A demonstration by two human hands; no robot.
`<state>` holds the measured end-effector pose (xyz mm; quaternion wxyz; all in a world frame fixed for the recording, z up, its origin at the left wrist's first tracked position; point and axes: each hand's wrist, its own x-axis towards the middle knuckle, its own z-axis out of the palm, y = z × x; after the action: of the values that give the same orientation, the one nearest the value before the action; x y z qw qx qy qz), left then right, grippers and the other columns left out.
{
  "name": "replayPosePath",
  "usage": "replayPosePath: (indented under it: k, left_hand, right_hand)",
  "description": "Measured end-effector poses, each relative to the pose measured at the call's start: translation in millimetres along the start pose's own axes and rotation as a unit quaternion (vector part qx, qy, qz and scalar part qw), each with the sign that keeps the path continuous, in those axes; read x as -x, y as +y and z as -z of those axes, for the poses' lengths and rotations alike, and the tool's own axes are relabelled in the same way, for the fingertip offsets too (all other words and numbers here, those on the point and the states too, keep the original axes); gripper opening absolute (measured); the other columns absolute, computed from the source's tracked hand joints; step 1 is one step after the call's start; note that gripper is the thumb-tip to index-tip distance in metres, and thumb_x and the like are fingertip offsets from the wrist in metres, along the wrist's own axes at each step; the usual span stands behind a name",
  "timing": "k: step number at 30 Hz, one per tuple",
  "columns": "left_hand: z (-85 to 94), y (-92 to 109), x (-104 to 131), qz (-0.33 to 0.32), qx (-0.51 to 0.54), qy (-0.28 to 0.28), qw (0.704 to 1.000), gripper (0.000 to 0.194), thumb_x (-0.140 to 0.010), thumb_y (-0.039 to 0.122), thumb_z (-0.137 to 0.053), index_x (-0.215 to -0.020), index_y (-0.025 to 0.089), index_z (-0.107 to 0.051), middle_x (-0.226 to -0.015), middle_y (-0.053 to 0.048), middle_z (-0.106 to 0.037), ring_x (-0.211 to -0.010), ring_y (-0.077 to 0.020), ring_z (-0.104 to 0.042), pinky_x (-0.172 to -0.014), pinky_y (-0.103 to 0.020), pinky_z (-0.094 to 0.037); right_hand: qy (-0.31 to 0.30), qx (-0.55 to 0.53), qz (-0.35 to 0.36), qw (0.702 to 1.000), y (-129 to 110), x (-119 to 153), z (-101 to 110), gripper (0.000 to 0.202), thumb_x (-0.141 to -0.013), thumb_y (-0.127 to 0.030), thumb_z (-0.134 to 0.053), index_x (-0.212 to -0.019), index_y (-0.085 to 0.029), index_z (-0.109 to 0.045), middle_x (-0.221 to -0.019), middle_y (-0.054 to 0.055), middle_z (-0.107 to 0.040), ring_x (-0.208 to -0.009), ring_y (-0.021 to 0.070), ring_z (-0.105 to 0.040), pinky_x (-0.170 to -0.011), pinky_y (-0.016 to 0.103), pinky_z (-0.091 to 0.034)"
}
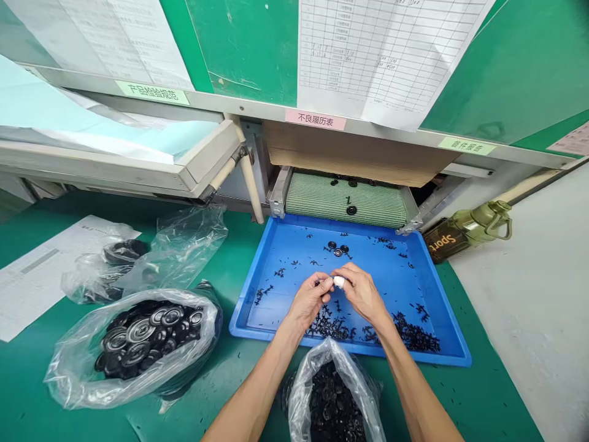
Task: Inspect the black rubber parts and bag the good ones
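- Left hand (310, 302) and right hand (362, 293), centre: fingertips close together; cannot tell whether either grip is clamped on anything.
- Black discs (338, 252): just above the hands, inside the blue tray (276, 310).
- Open bag (301, 393): bottom centre.

— Is the light good?
— Bright, apparently from above; the mat (488, 383) darkens under the shelf (92, 161), and the cardboard (354, 147) sits in shade
— Any glare?
— Glints on the bags (76, 383), a pale sheen on the sheet (396, 61)
— Sharp?
— Left hand (307, 302) and right hand (363, 293) look crisp; the lens stretches the edges, and the top right corner goes dark
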<state>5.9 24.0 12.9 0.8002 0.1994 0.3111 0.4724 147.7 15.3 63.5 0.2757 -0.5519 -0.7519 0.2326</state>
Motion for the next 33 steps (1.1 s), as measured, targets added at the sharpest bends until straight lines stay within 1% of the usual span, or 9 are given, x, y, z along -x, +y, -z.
replayPosePath:
  k: [4,8,10,13,16,19,23,29,33]
  left_hand:
    - [1.6,-0.8,-0.4,-0.001,-0.003,0.006,1.0,0.033,-0.059,0.02,-0.082,-0.089,0.011,-0.069,-0.072,-0.003,-0.064,-0.066,-0.0087,-0.056,-0.053,-0.016,-0.041]
    - [3.0,-0.6,-0.7,-0.012,-0.005,0.032,0.999,0.033,-0.06,0.02,-0.081,-0.09,0.011,-0.07,-0.073,-0.004,-0.067,-0.065,-0.0084,-0.057,-0.063,-0.02,-0.046]
    - [2.9,-0.3,-0.7,-0.014,-0.008,0.04,0.999,0.033,-0.06,0.021,-0.081,-0.09,0.012,-0.07,-0.071,-0.004,-0.067,-0.063,-0.0082,-0.058,-0.064,-0.02,-0.046]
    - [1.5,-0.3,-0.7,-0.02,-0.013,0.045,0.999,0.033,-0.058,0.023,-0.082,-0.088,0.013,-0.07,-0.073,-0.003,-0.067,-0.062,-0.0079,-0.057,-0.064,-0.021,-0.046]
    - [-0.3,-0.3,-0.2,-0.024,-0.015,0.044,0.999,0.032,-0.056,0.023,-0.083,-0.084,0.013,-0.07,-0.073,-0.003,-0.067,-0.061,-0.0077,-0.057,-0.064,-0.021,-0.046]
    - [-2.0,0.4,1.0,-0.031,-0.024,0.045,0.998,0.033,-0.056,0.023,-0.083,-0.085,0.012,-0.07,-0.072,-0.003,-0.067,-0.059,-0.0073,-0.056,-0.063,-0.021,-0.045]
    - [-5.0,1.8,3.4,-0.05,-0.052,0.045,0.996,0.032,-0.058,0.024,-0.081,-0.085,0.013,-0.07,-0.073,-0.002,-0.066,-0.058,-0.0072,-0.055,-0.063,-0.022,-0.044]
    - [-8.8,1.7,5.7,-0.117,-0.116,0.061,0.984,0.024,-0.061,0.027,-0.078,-0.081,0.016,-0.069,-0.068,0.001,-0.062,-0.058,-0.0089,-0.053,-0.063,-0.024,-0.043]
    - [-7.8,0.2,5.9,-0.129,-0.147,0.061,0.979,0.021,-0.064,0.026,-0.076,-0.082,0.016,-0.07,-0.063,0.002,-0.062,-0.059,-0.0098,-0.053,-0.065,-0.024,-0.042]
  right_hand:
    - [0.002,0.093,-0.024,0.995,-2.1,11.6,0.1,0.047,-0.082,-0.005,-0.033,-0.121,-0.019,-0.056,-0.101,0.008,-0.06,-0.082,0.0157,-0.058,-0.072,0.026,-0.046]
    - [0.035,0.148,-0.056,0.987,-9.5,29.2,-6.4,0.046,-0.086,-0.009,-0.034,-0.126,-0.02,-0.052,-0.107,0.008,-0.064,-0.084,0.0172,-0.062,-0.072,0.027,-0.048]
    - [0.038,0.161,-0.062,0.984,-12.1,35.3,-9.6,0.045,-0.087,-0.01,-0.034,-0.126,-0.021,-0.052,-0.107,0.008,-0.066,-0.085,0.0175,-0.063,-0.072,0.026,-0.048]
    - [0.028,0.191,-0.061,0.979,-14.3,38.3,-12.3,0.044,-0.086,-0.009,-0.036,-0.123,-0.023,-0.054,-0.1,0.006,-0.068,-0.08,0.0161,-0.063,-0.067,0.024,-0.046]
    - [0.034,0.223,-0.06,0.972,-16.3,36.3,-13.0,0.039,-0.086,-0.009,-0.038,-0.117,-0.022,-0.058,-0.095,0.005,-0.067,-0.08,0.0156,-0.061,-0.064,0.023,-0.042]
    - [0.041,0.249,-0.064,0.965,-19.4,32.9,-13.0,0.033,-0.088,-0.012,-0.039,-0.11,-0.021,-0.061,-0.091,0.005,-0.065,-0.081,0.0159,-0.059,-0.063,0.023,-0.039]
    - [0.04,0.279,-0.07,0.957,-23.8,30.3,-14.3,0.029,-0.089,-0.013,-0.04,-0.108,-0.021,-0.061,-0.085,0.003,-0.063,-0.076,0.015,-0.058,-0.059,0.024,-0.035]
    - [0.046,0.303,-0.03,0.952,-23.0,30.3,-15.4,0.028,-0.088,-0.011,-0.043,-0.109,-0.02,-0.06,-0.084,0.004,-0.063,-0.08,0.0176,-0.055,-0.065,0.026,-0.037]
    - [0.043,0.286,-0.006,0.957,-18.0,31.0,-13.4,0.031,-0.086,-0.009,-0.044,-0.11,-0.02,-0.06,-0.084,0.003,-0.062,-0.078,0.0179,-0.053,-0.068,0.026,-0.038]
